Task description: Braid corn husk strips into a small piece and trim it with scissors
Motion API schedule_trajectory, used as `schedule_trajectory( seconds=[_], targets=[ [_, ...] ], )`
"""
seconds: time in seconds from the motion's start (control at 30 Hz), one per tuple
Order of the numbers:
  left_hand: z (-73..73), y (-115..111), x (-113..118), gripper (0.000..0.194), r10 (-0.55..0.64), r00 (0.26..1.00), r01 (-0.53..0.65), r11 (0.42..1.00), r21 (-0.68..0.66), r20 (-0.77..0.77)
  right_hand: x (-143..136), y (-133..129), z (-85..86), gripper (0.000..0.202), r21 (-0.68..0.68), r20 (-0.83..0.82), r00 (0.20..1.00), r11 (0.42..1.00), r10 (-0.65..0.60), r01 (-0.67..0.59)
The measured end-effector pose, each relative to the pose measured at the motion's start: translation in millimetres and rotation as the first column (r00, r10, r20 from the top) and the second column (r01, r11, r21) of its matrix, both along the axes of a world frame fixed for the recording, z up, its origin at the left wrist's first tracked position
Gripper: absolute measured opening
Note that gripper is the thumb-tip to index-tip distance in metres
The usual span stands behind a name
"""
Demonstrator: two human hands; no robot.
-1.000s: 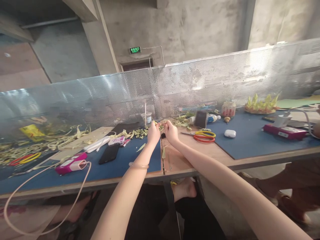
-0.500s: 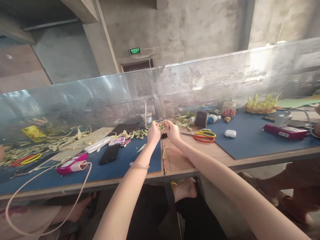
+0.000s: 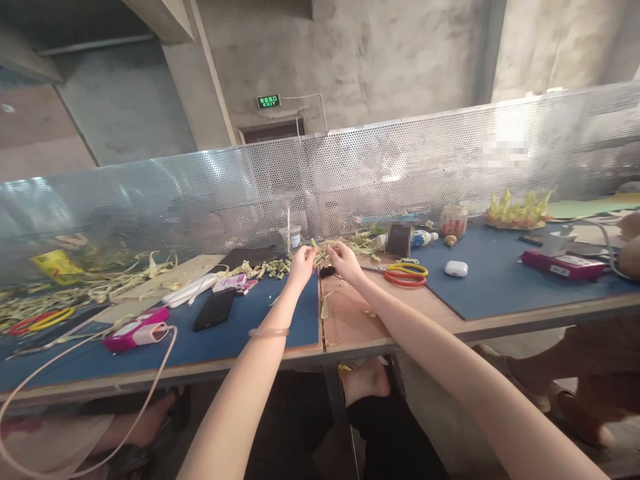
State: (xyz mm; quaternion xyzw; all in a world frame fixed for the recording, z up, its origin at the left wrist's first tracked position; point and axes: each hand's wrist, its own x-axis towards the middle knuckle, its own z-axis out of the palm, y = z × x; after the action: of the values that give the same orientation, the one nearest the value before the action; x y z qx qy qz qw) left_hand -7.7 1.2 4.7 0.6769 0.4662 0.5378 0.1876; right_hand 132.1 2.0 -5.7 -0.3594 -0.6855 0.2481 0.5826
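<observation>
My left hand (image 3: pixel 301 265), a bracelet on its wrist, pinches what looks like a thin pale green plant strip (image 3: pixel 314 243) above the back of the table. My right hand (image 3: pixel 345 260) is close beside it, fingertips pressed together; what they hold is too small to make out. A heap of short green plant pieces (image 3: pixel 280 268) lies left of my hands, and loose pale green leaves (image 3: pixel 367 243) lie behind and to the right. Just under my right hand is a small black object (image 3: pixel 327 271). Scissors with yellow and red handles (image 3: pixel 406 273) rest to its right.
Left on the blue mat are a black phone (image 3: pixel 214 309), a magenta box (image 3: pixel 136 330) with a looping cable, and more scissors (image 3: pixel 43 321). Right stand an earbud case (image 3: pixel 456 269), a jar (image 3: pixel 454 220) and another magenta box (image 3: pixel 563 265). A perforated metal screen (image 3: pixel 425 160) runs behind.
My hands have drawn slightly apart, and more green strips show between the fingertips. The whole view has shifted a little.
</observation>
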Motion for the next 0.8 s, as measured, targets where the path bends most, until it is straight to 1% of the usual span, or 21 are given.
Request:
schedule_trajectory(
  seconds=[0.1, 0.2, 0.33, 0.47, 0.7, 0.8],
  targets=[
    [-0.6, 1, -1, 0.026, -0.063, 0.998, 0.064, 0.998, -0.026, 0.027, 4, 0, 3.4, 0.028, -0.098, -0.061, 0.991, 0.987, 0.122, -0.128],
    [0.5, 0, -2, 0.025, -0.088, 0.994, 0.090, 0.995, -0.031, 0.057, 6, 1, 4.7, 0.029, -0.158, -0.106, 0.967, 0.957, 0.231, -0.245],
    [3.3, -3, -3, 0.027, -0.102, 0.991, 0.105, 0.994, -0.025, 0.091, 8, 2, 3.7, 0.024, -0.186, -0.138, 0.942, 0.927, 0.305, -0.327],
    [5.8, -8, -2, 0.033, -0.141, 0.983, 0.144, 0.989, -0.020, 0.116, 9, 2, 2.5, 0.020, -0.197, -0.153, 0.938, 0.921, 0.310, -0.336],
    [4.9, -12, 6, 0.033, -0.212, 0.969, 0.216, 0.976, -0.015, 0.129, 7, -1, 3.6, 0.022, -0.213, -0.193, 0.951, 0.936, 0.242, -0.281],
    [4.5, -11, 8, 0.028, -0.227, 0.961, 0.232, 0.973, -0.012, 0.155, 7, -1, 3.7, 0.024, -0.209, -0.211, 0.955, 0.944, 0.210, -0.254]
  ],
)
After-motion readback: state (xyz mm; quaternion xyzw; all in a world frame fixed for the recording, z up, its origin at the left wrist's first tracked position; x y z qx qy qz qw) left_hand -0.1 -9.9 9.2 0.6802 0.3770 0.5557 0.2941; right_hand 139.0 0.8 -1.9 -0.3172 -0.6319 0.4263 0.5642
